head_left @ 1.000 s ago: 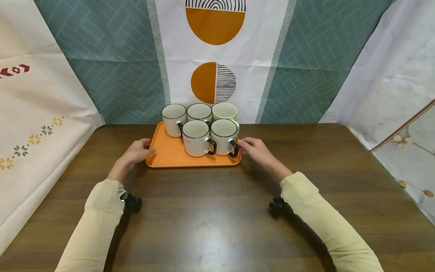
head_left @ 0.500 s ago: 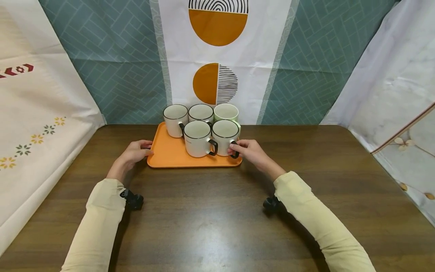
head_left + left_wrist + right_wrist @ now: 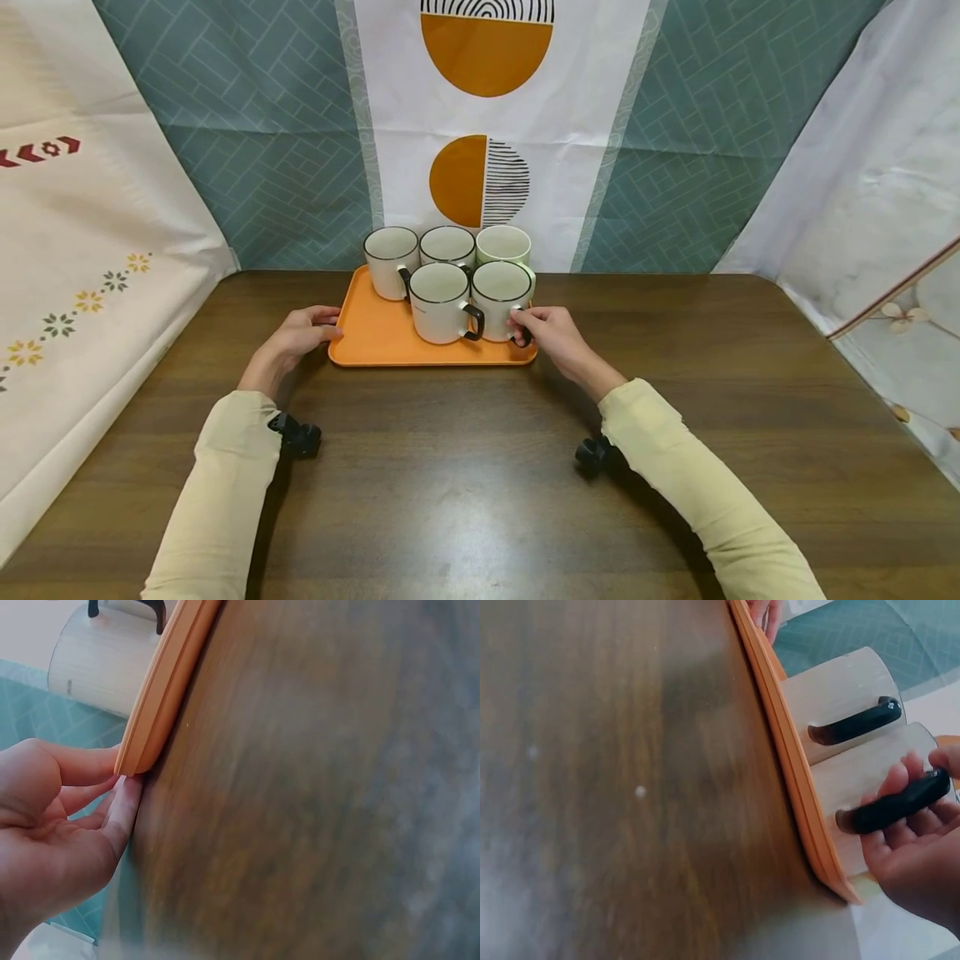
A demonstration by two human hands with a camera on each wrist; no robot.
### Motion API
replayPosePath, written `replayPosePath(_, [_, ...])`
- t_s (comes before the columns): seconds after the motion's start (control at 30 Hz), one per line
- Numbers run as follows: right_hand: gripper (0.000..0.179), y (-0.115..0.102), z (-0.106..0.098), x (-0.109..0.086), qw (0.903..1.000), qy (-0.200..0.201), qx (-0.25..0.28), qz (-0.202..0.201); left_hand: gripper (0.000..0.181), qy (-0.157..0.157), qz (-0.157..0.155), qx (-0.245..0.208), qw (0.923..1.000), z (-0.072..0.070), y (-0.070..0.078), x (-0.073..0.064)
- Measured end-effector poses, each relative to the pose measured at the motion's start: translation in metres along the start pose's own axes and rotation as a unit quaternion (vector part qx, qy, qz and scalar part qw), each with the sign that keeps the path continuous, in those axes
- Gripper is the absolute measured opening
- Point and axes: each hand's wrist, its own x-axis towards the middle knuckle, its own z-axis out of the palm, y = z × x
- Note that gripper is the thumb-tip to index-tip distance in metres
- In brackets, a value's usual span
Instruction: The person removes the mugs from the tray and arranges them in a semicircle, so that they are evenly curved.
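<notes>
An orange tray (image 3: 372, 335) bears several upright mugs near the table's back edge. My left hand (image 3: 300, 332) holds the tray's left rim, and the left wrist view shows the thumb and fingers (image 3: 122, 801) at the rim's corner. With my right hand (image 3: 557, 337) I grip the black handle (image 3: 900, 804) of the front right white mug (image 3: 495, 307). Its fingers pass behind the handle, with the thumb near the top. To that mug's left stands another white, black-rimmed mug (image 3: 435, 317), its handle pointing right.
Behind these stand two white mugs, a left one (image 3: 387, 271) and a partly hidden middle one (image 3: 447, 245), plus a pale green mug (image 3: 504, 244). A patterned cloth (image 3: 405, 167) hangs behind the brown wooden table (image 3: 450, 467). White cloths flank both sides.
My right hand has moved left from the tray's right edge and taken hold of the front right mug's handle. The left hand stays at the tray's left rim.
</notes>
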Motion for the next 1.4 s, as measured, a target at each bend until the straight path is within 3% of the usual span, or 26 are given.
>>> replayPosePath(0.43, [0.036, -0.002, 0.003, -0.011, 0.9992, 0.021, -0.033, 0.007, 0.055, -0.020, 0.001, -0.014, 0.9997, 0.000, -0.002, -0.003])
replayPosePath(1.4, [0.033, -0.008, -0.009, -0.013, 0.9988, -0.033, -0.029, -0.019, 0.056, -0.016, -0.008, -0.004, 0.9998, -0.003, 0.001, -0.001])
